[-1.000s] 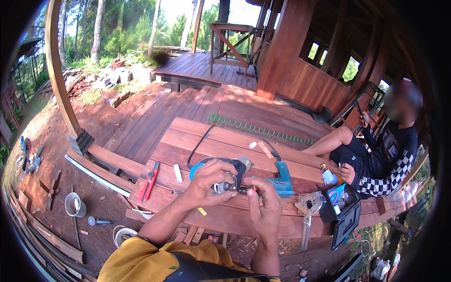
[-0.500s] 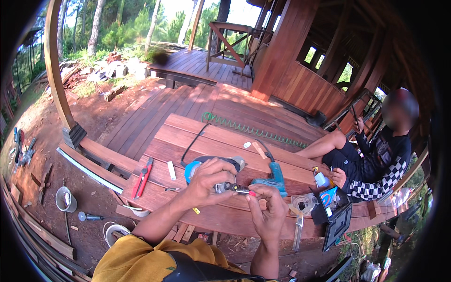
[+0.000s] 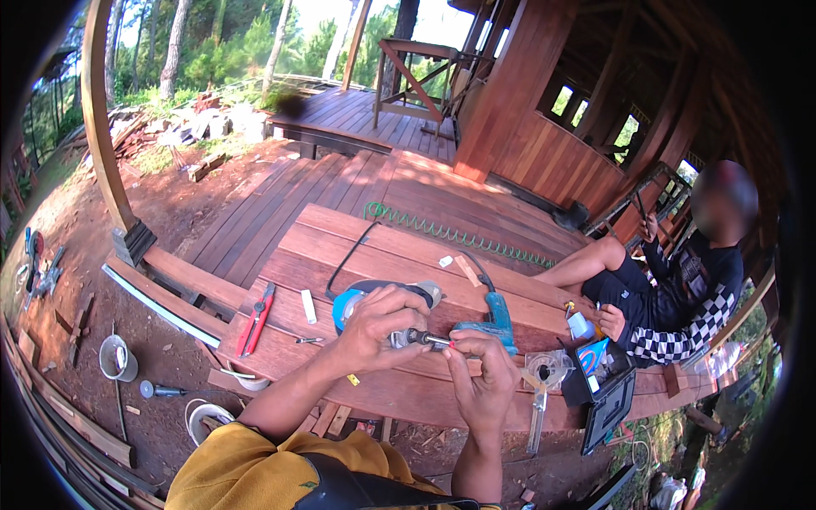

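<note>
My left hand (image 3: 381, 327) is closed round a blue power tool (image 3: 347, 308), which looks like a trim router motor with its base off. The hand hides much of its body. Its silver and dark nose (image 3: 408, 337) points right. A thin metal bit (image 3: 439, 341) with a small red end is at the nose. My right hand (image 3: 486, 374) pinches that end between thumb and finger; whether the bit is seated in the nose I cannot tell. Just beyond my right hand, a teal power tool (image 3: 497, 327) lies on the wooden plank table (image 3: 391, 248).
Red pliers-like tool (image 3: 257, 319) and a white strip (image 3: 308, 307) lie left. A clear base with metal guide (image 3: 548, 367) and an open black case (image 3: 602, 387) are right. A person (image 3: 688, 263) sits at the table's right. A green coiled hose (image 3: 459, 233) crosses the deck behind.
The bit shows slightly more bare metal, and its red end is more covered by my right fingers. Both hands stay in nearly the same place.
</note>
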Demonstrator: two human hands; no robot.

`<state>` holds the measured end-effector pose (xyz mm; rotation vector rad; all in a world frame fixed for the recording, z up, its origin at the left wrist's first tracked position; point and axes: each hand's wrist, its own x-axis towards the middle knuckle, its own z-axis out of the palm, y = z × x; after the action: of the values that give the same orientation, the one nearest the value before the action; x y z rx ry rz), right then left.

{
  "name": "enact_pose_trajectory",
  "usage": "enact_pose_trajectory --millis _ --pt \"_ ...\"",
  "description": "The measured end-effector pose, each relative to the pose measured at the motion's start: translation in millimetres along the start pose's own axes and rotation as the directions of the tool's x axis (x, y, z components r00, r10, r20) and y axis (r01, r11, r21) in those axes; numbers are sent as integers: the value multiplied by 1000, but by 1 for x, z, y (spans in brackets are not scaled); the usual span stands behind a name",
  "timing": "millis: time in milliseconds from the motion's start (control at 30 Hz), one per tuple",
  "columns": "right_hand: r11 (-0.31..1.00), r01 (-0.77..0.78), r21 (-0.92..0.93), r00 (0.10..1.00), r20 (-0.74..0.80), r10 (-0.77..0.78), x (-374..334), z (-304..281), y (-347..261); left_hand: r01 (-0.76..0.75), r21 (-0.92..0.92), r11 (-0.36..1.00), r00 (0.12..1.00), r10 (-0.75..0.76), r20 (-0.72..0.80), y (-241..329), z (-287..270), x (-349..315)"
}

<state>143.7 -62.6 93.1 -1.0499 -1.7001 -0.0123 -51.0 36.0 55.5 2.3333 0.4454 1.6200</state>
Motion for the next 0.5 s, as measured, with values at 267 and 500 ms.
enact_pose_trajectory --millis 267,500 --pt "998 39 -51 999 31 -38 0 -2 2 -4 16 1000 1000 4 5 -1 1 0" --pt "971 125 -206 989 106 -105 1 -6 -8 -6 25 1000 1000 5 15 -1 2 0"
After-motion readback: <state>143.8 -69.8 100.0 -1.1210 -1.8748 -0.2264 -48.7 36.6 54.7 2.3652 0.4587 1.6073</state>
